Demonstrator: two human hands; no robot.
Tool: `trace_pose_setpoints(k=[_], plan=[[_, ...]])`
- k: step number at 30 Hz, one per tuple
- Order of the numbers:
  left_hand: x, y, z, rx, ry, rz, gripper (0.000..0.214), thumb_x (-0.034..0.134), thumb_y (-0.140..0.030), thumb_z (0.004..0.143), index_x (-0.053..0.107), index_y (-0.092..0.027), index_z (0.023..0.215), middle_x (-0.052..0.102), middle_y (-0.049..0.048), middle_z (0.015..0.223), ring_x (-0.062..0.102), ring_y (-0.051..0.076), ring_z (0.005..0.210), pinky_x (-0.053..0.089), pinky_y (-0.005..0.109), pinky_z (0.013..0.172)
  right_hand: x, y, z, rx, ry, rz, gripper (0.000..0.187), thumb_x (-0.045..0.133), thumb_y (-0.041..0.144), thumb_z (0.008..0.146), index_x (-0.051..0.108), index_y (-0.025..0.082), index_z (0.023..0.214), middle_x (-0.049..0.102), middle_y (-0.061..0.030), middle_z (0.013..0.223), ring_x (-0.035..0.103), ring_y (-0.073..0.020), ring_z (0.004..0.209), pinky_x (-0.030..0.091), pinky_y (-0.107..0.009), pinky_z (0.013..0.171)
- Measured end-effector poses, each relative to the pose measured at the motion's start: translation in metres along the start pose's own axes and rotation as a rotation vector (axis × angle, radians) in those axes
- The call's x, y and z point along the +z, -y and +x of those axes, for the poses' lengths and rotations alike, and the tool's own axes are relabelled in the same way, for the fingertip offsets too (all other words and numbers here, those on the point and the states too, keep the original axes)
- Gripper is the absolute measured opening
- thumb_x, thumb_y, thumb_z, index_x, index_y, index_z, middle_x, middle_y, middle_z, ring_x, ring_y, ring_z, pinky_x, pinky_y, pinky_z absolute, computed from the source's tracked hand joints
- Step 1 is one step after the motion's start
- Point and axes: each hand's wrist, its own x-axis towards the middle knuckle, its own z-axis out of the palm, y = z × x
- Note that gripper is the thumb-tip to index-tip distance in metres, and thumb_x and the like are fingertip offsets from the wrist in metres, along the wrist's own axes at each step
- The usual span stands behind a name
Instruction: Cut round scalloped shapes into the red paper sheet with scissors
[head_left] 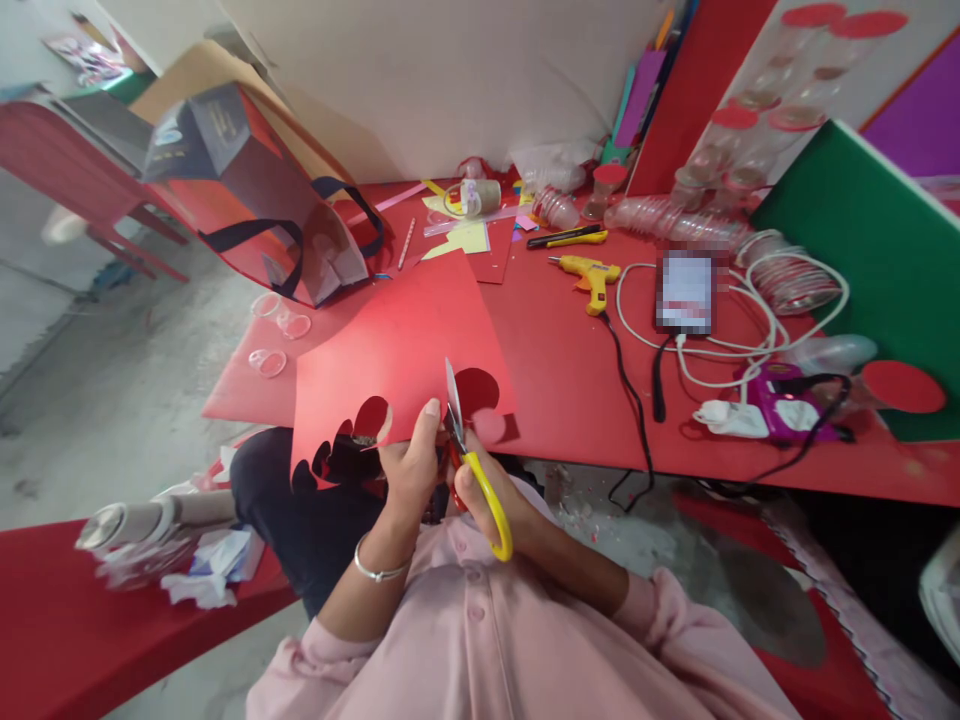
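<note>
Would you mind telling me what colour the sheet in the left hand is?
The sheet is red, showing best in the head view.

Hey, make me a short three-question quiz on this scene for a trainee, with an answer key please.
1. Fill in the blank: the right grip holds a pair of ____.
2. True or false: the yellow glue gun lies between the red sheet and the phone.
3. What is the left grip holding?
A) the phone
B) the red sheet
C) the yellow glue gun

Key: 1. scissors; 2. true; 3. B
</note>
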Motion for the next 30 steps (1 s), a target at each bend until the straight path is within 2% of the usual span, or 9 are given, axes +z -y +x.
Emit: trace_pose_setpoints(k=[3,5,8,10,12,17,23,30], plan=[[-0.005,0.004,0.002,0.03,0.004,0.008,0.039,0.088,-0.047,0.088,0.066,-0.022,0.07,0.064,-0.002,0.066,0.06,0.014,0.06,0.055,0.029,0.065,0.001,0.007,0.0,-0.07,0.04,-0.134,0.062,0.045,0.076,0.117,0.066,0.029,0.153,0.072,-0.0084,0.107,0.068,-0.0311,0.106,0.056,-0.054,0.114],[-0.007,0.006,0.002,0.033,-0.001,0.006,0.037,0.09,-0.047,0.087,0.067,-0.021,0.071,0.066,-0.0015,0.066,0.062,0.015,0.06,0.056,0.029,0.065,0.002,0.009,-0.001,-0.061,0.041,-0.16,0.066,0.041,0.077,0.117,0.067,0.028,0.153,0.068,-0.0061,0.095,0.067,-0.0304,0.099,0.058,-0.052,0.108],[-0.009,0.008,0.002,0.055,0.023,-0.006,0.037,0.09,-0.047,0.088,0.069,-0.02,0.074,0.068,-0.0011,0.066,0.063,0.015,0.06,0.056,0.029,0.064,0.002,0.008,-0.003,-0.054,0.04,-0.2,0.075,0.04,0.083,0.114,0.067,0.025,0.152,0.061,-0.0037,0.089,0.06,-0.0264,0.081,0.06,-0.045,0.085],[-0.01,0.008,0.001,0.074,0.045,-0.02,0.037,0.089,-0.046,0.089,0.069,-0.019,0.073,0.068,-0.0012,0.065,0.062,0.014,0.059,0.056,0.028,0.063,0.003,0.006,-0.004,-0.048,0.035,-0.218,0.08,0.04,0.087,0.112,0.067,0.024,0.152,0.059,-0.0029,0.089,0.054,-0.0237,0.073,0.055,-0.041,0.071],[-0.011,0.007,0.001,0.081,0.062,-0.034,0.038,0.089,-0.045,0.09,0.068,-0.019,0.071,0.068,-0.0016,0.065,0.061,0.013,0.057,0.056,0.027,0.062,0.004,0.005,-0.004,-0.033,0.031,-0.217,0.082,0.038,0.089,0.11,0.067,0.024,0.151,0.058,-0.0025,0.089,0.052,-0.0228,0.07,0.05,-0.04,0.064],[-0.013,0.006,0.001,0.08,0.087,-0.051,0.039,0.089,-0.045,0.09,0.068,-0.019,0.069,0.067,-0.0014,0.064,0.062,0.013,0.057,0.056,0.026,0.06,0.007,0.01,-0.002,-0.059,0.012,-0.215,0.082,0.036,0.09,0.11,0.069,0.025,0.147,0.058,-0.0035,0.09,0.047,-0.0231,0.071,0.05,-0.04,0.065],[-0.012,0.001,0.0,0.045,0.077,-0.074,0.041,0.09,-0.046,0.09,0.066,-0.02,0.067,0.065,-0.002,0.063,0.059,0.013,0.054,0.054,0.026,0.056,0.008,0.017,-0.003,-0.032,0.05,-0.201,0.082,0.035,0.091,0.109,0.068,0.022,0.139,0.053,-0.0013,0.085,0.048,-0.0218,0.069,0.047,-0.038,0.06],[-0.015,0.004,0.001,0.055,0.083,-0.058,0.041,0.089,-0.046,0.09,0.067,-0.02,0.069,0.068,-0.0008,0.066,0.063,0.014,0.057,0.055,0.027,0.06,0.01,0.018,-0.005,-0.015,0.023,-0.239,0.086,0.033,0.096,0.106,0.065,0.021,0.133,0.053,-0.0008,0.083,0.046,-0.022,0.069,0.045,-0.037,0.058]])
